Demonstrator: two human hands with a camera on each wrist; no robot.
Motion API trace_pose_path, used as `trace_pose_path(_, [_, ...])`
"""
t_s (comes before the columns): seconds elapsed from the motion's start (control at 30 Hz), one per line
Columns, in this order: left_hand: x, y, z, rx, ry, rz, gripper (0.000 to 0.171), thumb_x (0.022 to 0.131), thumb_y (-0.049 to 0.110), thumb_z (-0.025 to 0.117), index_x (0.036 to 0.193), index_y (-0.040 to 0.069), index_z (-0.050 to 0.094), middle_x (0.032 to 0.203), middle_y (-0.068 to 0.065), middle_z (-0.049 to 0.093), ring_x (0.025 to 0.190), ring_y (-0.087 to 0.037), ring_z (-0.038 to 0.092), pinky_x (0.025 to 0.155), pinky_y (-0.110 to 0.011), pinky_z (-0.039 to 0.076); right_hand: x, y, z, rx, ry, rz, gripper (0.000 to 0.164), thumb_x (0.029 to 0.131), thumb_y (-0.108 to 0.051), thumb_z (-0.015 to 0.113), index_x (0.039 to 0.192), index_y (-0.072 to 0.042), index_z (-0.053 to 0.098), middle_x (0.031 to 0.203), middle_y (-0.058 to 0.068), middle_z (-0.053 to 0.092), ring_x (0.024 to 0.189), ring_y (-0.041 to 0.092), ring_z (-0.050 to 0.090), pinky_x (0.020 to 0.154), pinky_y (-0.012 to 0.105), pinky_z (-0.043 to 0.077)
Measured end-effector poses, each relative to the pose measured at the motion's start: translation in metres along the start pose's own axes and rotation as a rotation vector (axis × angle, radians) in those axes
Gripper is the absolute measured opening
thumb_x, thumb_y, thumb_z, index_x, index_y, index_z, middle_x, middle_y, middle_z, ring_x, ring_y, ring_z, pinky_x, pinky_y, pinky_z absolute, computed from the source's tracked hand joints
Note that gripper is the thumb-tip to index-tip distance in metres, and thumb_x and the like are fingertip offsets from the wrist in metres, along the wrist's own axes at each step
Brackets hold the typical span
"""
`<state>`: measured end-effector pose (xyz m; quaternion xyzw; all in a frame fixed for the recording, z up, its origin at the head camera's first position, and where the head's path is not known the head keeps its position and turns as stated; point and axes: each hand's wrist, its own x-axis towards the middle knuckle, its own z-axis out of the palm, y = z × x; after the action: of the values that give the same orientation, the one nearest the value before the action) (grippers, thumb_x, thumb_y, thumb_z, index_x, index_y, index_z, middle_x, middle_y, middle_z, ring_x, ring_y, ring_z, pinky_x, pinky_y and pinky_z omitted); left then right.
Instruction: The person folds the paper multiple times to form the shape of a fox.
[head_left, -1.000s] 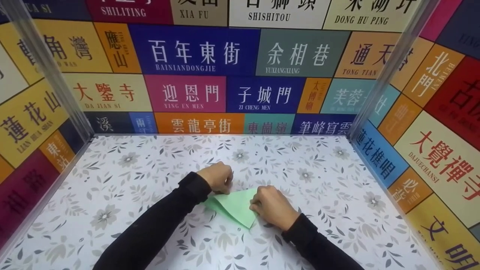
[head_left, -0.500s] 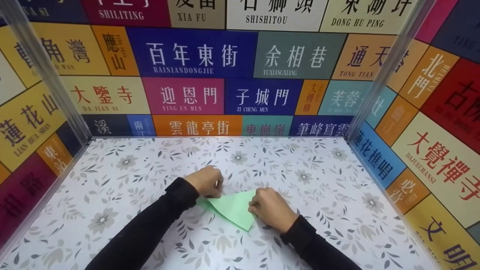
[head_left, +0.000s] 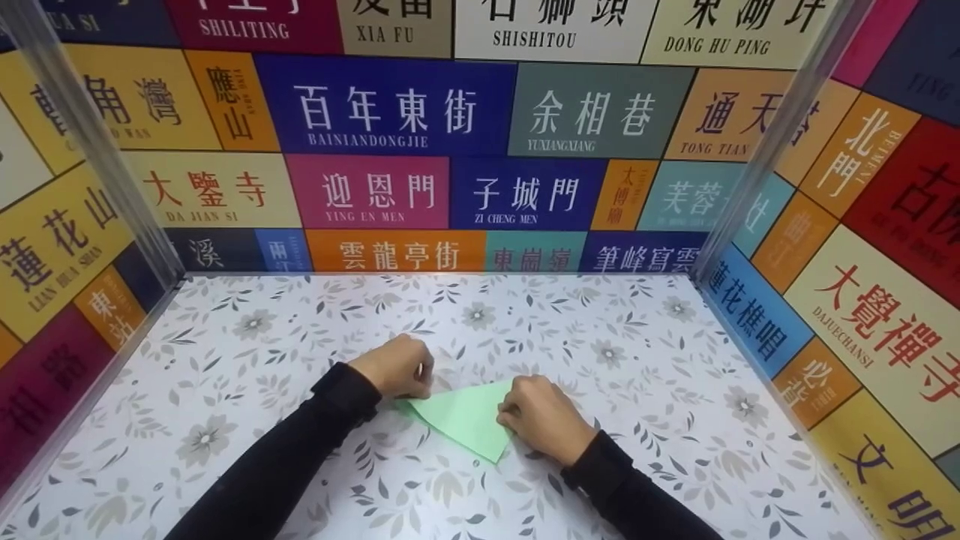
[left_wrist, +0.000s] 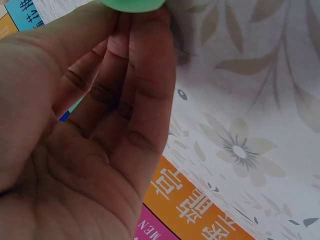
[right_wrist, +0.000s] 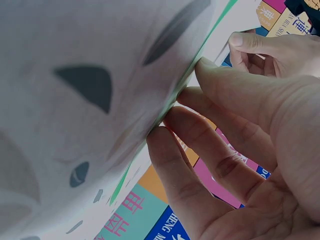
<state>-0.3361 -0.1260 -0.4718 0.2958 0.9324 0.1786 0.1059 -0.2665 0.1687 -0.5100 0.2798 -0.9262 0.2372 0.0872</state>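
Note:
A folded sheet of light green paper (head_left: 466,420) lies on the table between my two hands. Its folded shape is roughly a triangle, with one corner pointing toward me. At its left corner my left hand (head_left: 396,366) pinches the paper; in the left wrist view the green edge (left_wrist: 134,4) covers the thumb tip and some fingertips. My right hand (head_left: 547,417) holds the right side, thumb and fingers curled at the edge. Seen from the right wrist, the paper (right_wrist: 120,186) is a thin green line almost edge-on, with the fingertips against it.
The table (head_left: 247,420) wears a white cover printed with grey leaves and flowers. Upright panels with coloured Chinese sign prints (head_left: 390,105) enclose it at the back and both sides. Clear corner posts (head_left: 780,142) join the panels.
My left hand has moved left along the paper's far edge to its left corner. The gap between the paper's layers has narrowed. My right hand has stayed nearly in place.

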Motion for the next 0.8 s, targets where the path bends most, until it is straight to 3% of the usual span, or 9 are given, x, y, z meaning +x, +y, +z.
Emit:
trace_pose_path(0.4, [-0.015,-0.01,0.0,-0.016,0.017,-0.052,0.012,0.091,0.008,0.096,0.087,0.01,0.085,0.08,0.0,0.075,0.076,-0.014,0.06,0.077,-0.032,0.054,0.0,-0.001,0.0,0.0,0.006,-0.005,0.012,0.088,-0.003,0.097,0.099,-0.004,0.092,0.091,0.008,0.081,0.084,0.028,0.079,0.077,0.04,0.069])
trace_pose_path(0.8, [-0.022,-0.016,0.001,-0.021,0.038,0.0,0.011,0.09,0.006,0.095,0.086,0.01,0.085,0.079,-0.002,0.077,0.071,-0.009,0.06,0.07,-0.027,0.053,0.0,-0.001,-0.001,0.015,0.013,-0.01,0.013,0.087,-0.001,0.097,0.099,-0.003,0.092,0.09,0.008,0.082,0.082,0.027,0.08,0.076,0.039,0.069])
